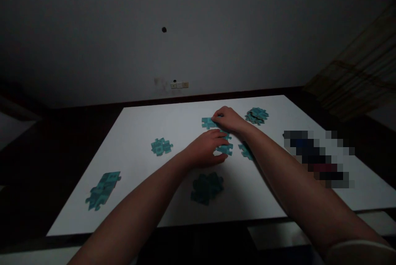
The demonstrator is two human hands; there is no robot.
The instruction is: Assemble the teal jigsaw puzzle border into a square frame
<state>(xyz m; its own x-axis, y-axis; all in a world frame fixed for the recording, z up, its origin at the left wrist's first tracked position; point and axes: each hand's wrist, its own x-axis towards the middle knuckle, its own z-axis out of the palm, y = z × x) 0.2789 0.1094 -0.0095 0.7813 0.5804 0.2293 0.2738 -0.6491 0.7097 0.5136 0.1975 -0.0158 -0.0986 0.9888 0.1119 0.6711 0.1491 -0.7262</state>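
Note:
Teal jigsaw puzzle pieces lie on a white table (136, 127). My right hand (228, 119) is curled, its fingertips pinched at the right end of a puzzle piece (207, 123) toward the table's far side. Just nearer to me, my left hand (208, 146) spreads its fingers over a small group of puzzle pieces (225, 149), which it partly covers. Below my right forearm, another puzzle piece (245, 151) is partly hidden.
A heap of pieces (257, 116) sits at the back right. Smaller piles lie at left (161, 146) and near front (207, 188). A joined section (103, 190) rests at the front left. A pixelated dark item (315, 158) is on the right. Beyond stands a wall (216, 50).

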